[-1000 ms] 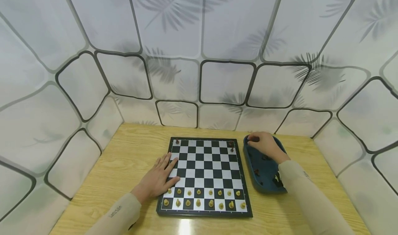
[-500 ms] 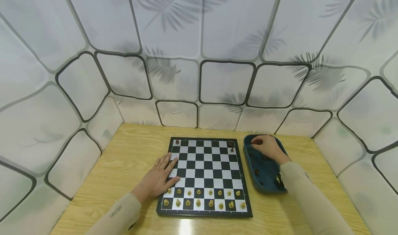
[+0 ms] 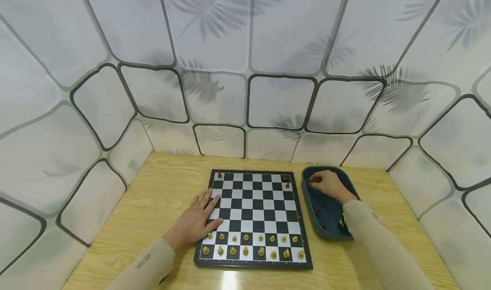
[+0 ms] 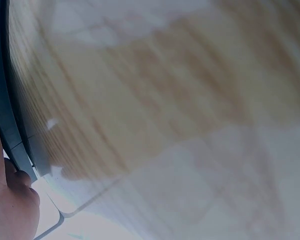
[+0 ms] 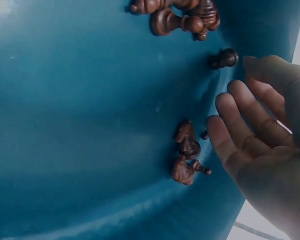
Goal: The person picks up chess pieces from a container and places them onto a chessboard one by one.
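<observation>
My left hand [image 3: 193, 223] rests flat with spread fingers on the left edge of the chessboard [image 3: 252, 203]; its fingertips touch the outer squares. In the left wrist view part of that hand [image 4: 15, 205] shows beside the dark board edge [image 4: 2, 95]. My right hand [image 3: 329, 184] is over the back part of the blue tray [image 3: 327, 207]. The right wrist view shows the right hand [image 5: 262, 125] with loosely bent fingers and no piece visibly between them. A dark pawn [image 5: 225, 58] lies just beyond its fingertips, and brown knights [image 5: 186, 140] lie lower down.
Yellow pieces [image 3: 245, 251] stand in two rows along the board's near side. Red-brown pieces stand at its back left [image 3: 220, 175] and back right [image 3: 287, 185] corners. More brown pieces [image 5: 175, 22] lie in the tray. Patterned cloth [image 3: 280, 102] surrounds the wooden table [image 3: 168, 175].
My right hand has moved from the tray's back left rim a little to the right and nearer, farther into the tray. The left hand has stayed on the board.
</observation>
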Action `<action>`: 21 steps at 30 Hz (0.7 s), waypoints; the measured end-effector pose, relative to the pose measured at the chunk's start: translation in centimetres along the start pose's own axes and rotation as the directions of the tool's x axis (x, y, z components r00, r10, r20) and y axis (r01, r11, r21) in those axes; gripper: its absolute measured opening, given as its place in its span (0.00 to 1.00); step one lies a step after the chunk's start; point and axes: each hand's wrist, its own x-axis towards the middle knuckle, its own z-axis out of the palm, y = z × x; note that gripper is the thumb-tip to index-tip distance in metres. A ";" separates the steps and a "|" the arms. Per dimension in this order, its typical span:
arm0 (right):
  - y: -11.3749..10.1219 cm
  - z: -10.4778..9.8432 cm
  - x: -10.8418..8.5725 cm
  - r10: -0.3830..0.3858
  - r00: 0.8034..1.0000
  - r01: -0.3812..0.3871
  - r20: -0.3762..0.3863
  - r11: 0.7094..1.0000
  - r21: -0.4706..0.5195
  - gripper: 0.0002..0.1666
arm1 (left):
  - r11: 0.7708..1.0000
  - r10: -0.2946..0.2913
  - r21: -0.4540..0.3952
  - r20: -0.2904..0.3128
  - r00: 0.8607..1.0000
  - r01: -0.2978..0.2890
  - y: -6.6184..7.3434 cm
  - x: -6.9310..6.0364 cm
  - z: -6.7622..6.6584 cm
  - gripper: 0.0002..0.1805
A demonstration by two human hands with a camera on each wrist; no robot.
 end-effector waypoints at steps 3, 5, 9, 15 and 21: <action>0.0 0.3 0.1 -0.005 1.000 0.005 0.007 1.000 -0.008 0.12 | 1.000 -0.001 0.002 -0.001 1.000 0.001 0.0 0.0 0.0 0.47; 0.0 0.4 0.1 -0.010 1.000 0.011 0.010 1.000 -0.014 0.12 | 1.000 -0.002 0.003 -0.004 1.000 0.002 0.0 0.0 0.0 0.47; 0.1 0.7 0.1 -0.016 1.000 0.016 0.013 1.000 -0.020 0.12 | 1.000 -0.002 0.007 -0.005 1.000 0.002 0.0 -0.1 0.0 0.47; 0.4 1.2 0.4 -0.052 0.999 0.052 0.004 0.998 -0.043 0.11 | 1.000 -0.003 -0.003 0.002 1.000 0.003 0.1 0.0 -0.1 0.47; 0.3 1.6 0.7 -0.072 0.997 0.072 -0.001 0.995 -0.069 0.10 | 1.000 -0.003 -0.009 0.004 1.000 0.003 0.0 0.0 -0.1 0.47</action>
